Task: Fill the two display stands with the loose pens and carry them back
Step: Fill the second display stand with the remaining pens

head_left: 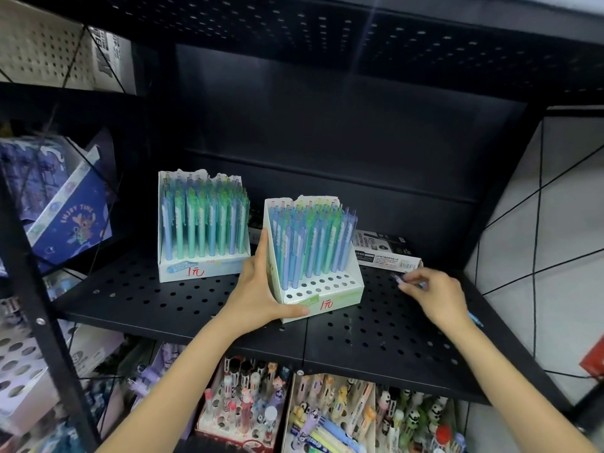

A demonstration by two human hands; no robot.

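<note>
Head view showed the full display stand (202,230) left of centre on the black shelf (376,325). At centre, the left hand (261,289) gripped the second stand (313,256) by its side and front corner, probably steadying it for loading; its front holes stood empty. To the right, the right hand (438,295) pinched loose pens (400,278) off the shelf, likely for those holes.
</note>
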